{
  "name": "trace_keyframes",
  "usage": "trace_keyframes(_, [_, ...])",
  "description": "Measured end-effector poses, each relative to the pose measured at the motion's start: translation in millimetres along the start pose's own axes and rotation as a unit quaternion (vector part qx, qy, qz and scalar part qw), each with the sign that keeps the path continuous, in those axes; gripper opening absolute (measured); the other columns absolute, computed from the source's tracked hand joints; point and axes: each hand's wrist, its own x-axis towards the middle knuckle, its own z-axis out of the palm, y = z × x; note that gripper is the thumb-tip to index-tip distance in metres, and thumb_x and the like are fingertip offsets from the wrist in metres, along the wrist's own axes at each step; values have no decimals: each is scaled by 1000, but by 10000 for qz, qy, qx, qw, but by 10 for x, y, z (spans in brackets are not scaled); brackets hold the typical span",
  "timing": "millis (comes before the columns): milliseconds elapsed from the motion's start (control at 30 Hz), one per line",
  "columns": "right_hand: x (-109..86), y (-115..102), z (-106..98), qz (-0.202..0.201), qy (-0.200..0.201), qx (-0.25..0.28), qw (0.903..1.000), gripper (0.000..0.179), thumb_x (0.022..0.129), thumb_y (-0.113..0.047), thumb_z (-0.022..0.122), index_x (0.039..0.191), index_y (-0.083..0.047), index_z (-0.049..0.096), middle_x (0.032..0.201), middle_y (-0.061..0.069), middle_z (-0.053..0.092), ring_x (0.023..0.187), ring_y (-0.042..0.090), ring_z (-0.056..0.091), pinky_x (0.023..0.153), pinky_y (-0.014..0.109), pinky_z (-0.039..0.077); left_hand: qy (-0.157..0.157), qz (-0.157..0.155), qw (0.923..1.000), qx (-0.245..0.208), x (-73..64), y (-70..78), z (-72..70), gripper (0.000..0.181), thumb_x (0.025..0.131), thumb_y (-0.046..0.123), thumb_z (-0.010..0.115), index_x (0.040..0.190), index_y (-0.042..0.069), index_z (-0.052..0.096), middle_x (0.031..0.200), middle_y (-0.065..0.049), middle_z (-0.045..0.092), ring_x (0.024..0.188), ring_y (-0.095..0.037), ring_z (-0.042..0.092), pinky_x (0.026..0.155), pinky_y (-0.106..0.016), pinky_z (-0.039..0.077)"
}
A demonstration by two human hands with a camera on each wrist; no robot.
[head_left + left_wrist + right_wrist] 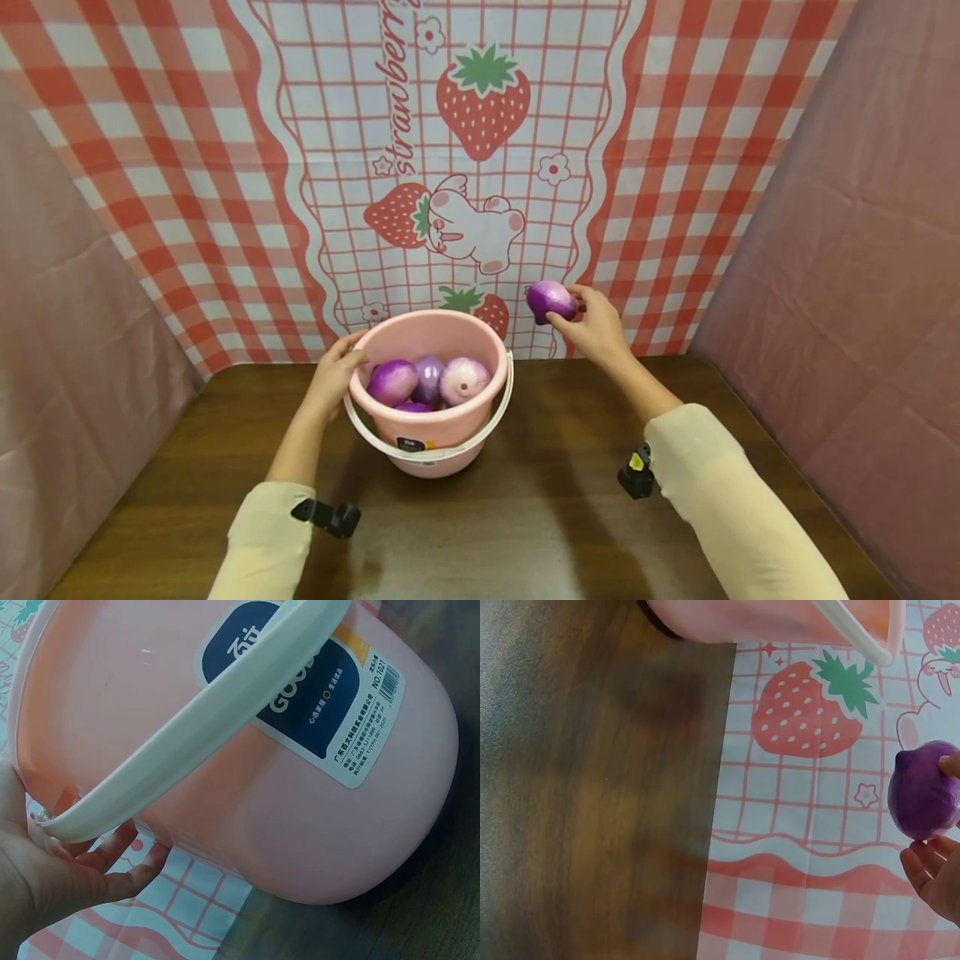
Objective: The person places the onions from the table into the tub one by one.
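A pink bucket [431, 429] with a white handle [187, 735] stands on the table, the handle hanging down across its front. Inside it lie several purple onions, among them a deep purple one [392, 382] and a paler one [464, 381]. My left hand [335, 379] grips the bucket's left rim, with fingers [139, 874] against the outside beside the handle's joint. Up to the right of the bucket, my right hand [596, 327] holds a purple onion [551, 302] in the air between thumb and fingers. The right wrist view shows that onion [924, 791] with its pointed tip.
The brown wooden table [540, 533] stretches in front of and around the bucket. Behind it hangs a red-and-white checked cloth [667, 167] with strawberry prints. Pink fabric walls close off the left [82, 275] and right [847, 275] sides.
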Motion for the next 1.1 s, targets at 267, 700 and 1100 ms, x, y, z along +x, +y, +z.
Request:
trace_keyframes(267, [18, -73, 34, -97, -44, 3, 9999, 57, 81, -29, 70, 128, -2, 52, 118, 21, 57, 103, 34, 55, 83, 46, 49, 9, 24, 10000, 53, -20, 11, -2, 54, 89, 11, 46, 143, 8, 38, 131, -23, 45, 107, -21, 50, 77, -10, 45])
trace_keyframes(700, [39, -167, 84, -229, -26, 74, 9997, 56, 81, -27, 70, 128, -1, 53, 120, 22, 56, 105, 35, 57, 84, 46, 51, 22, -14, 10000, -8, -2, -27, -10, 54, 89, 10, 45, 143, 9, 39, 131, -22, 46, 101, -17, 51, 75, -10, 47])
trace_keyframes(1100, [64, -275, 121, -189, -25, 232, 9995, 57, 80, -26, 71, 128, -2, 53, 122, 20, 57, 107, 35, 58, 87, 46, 51, 32, 6, 10000, 20, 4, -22, -7, 54, 89, 10, 45, 142, 9, 39, 131, -22, 46, 107, -22, 49, 76, -10, 46])
